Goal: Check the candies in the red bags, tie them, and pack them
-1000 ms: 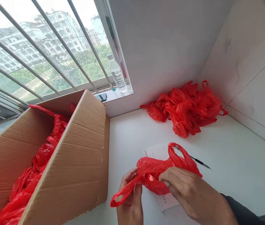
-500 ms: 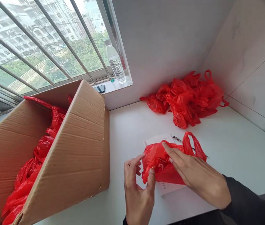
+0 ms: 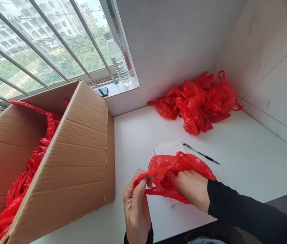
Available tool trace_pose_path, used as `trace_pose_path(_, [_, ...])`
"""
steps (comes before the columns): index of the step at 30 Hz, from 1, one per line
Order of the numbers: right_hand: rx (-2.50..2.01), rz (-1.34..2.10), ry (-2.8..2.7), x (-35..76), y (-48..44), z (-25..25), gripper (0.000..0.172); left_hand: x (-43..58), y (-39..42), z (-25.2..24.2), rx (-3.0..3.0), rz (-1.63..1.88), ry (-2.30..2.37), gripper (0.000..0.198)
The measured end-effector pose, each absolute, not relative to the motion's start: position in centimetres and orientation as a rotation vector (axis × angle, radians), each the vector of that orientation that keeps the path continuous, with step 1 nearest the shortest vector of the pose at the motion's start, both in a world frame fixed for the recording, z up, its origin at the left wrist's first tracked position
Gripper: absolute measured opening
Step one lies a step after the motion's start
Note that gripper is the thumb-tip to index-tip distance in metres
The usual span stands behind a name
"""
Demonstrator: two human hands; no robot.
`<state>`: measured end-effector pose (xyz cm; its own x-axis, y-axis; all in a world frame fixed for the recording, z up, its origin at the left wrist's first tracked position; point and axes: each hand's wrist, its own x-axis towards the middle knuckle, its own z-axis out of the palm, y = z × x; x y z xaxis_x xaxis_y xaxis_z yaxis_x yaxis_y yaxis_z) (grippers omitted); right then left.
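A thin red plastic bag (image 3: 162,162) lies over white paper (image 3: 168,148) on the white table. My left hand (image 3: 137,203) pinches the bag's left edge between thumb and fingers, pulling that side out toward the left. Into the bag's mouth reaches my right hand (image 3: 192,188), its fingers mostly hidden by the red plastic. Small dark red items (image 3: 167,181) show inside, right at those fingertips; their kind is too unclear to tell. I cannot see whether the right fingers grip any of them.
At left stands an open cardboard box (image 3: 74,162) with red plastic bags (image 3: 36,157) inside. More red bags (image 3: 196,105) are heaped against the back wall. A black pen (image 3: 201,154) lies beyond the paper. On the windowsill are a water bottle (image 3: 120,64) and a phone (image 3: 101,92).
My left hand has taken hold of the bag's edge and drawn it left. My right hand has moved from atop the bag into its mouth. The upright handle loop has folded down, uncovering the pen.
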<state>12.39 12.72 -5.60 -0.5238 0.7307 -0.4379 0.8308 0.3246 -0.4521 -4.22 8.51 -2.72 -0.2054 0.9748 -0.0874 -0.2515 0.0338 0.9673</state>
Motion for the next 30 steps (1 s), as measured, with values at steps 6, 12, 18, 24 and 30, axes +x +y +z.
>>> trace_pose_path(6, [1.431,-0.893,2.423,8.9,14.1,-6.5,0.013,-4.1,8.2,-3.3,0.826,1.463,1.18,0.013])
trace_pose_path(12, [1.471,-0.858,2.437,10.6,13.7,-6.4,0.017,-4.5,8.0,-3.9,0.772,1.459,1.267,0.028])
trace_pose_path(18, [1.641,-0.773,2.408,12.5,13.7,-5.9,0.033,-4.3,8.1,-4.2,0.74,1.441,1.249,0.019])
trace_pose_path(24, [1.451,-0.897,2.432,12.8,13.3,-6.9,0.032,-4.3,7.8,-4.6,0.807,1.397,1.241,0.021])
trace_pose_path(30, [1.406,-0.885,2.411,12.9,13.5,-7.3,0.009,-4.1,7.5,-4.9,0.829,1.376,1.233,0.028])
